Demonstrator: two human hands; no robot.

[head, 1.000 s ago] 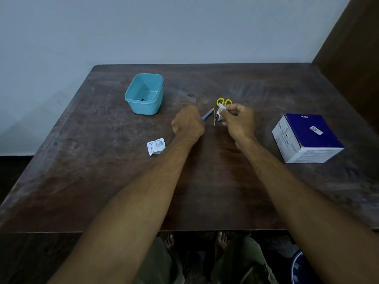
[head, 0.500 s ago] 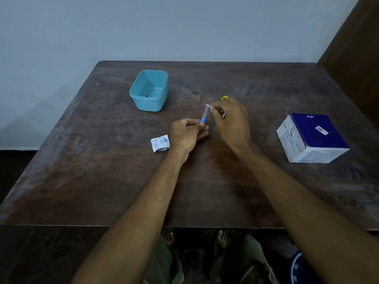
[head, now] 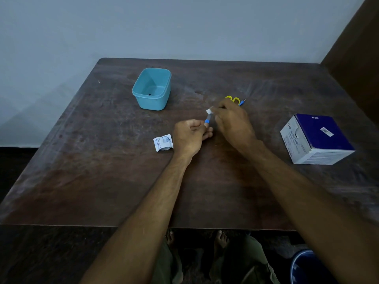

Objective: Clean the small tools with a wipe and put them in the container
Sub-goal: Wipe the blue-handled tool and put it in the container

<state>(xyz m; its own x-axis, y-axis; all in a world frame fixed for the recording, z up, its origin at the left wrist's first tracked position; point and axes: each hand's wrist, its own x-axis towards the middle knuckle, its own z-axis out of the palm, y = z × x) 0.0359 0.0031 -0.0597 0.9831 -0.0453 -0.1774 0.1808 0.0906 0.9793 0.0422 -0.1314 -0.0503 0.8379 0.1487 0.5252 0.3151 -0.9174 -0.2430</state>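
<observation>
Left hand (head: 189,136) pinches the blue end of a small tool (head: 207,120); right hand (head: 231,119) clamps a white wipe (head: 209,111) around its far end. I see both mid-table. Teal container (head: 152,90) sits far left, well apart. Torn wrapper (head: 163,142) lies just left of the left hand. Yellow-handled scissors (head: 232,98) lie beyond the right hand; swab box (head: 315,138) at right.

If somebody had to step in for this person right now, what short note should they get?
Left hand holds a small blue-handled tool. Right hand pinches a white wipe on its upper end. Teal container holds something small and dark, too small to identify. Yellow-handled scissors and another blue-tipped tool lie behind the right hand, not yet cleaned. Torn wrapper is rubbish.
</observation>
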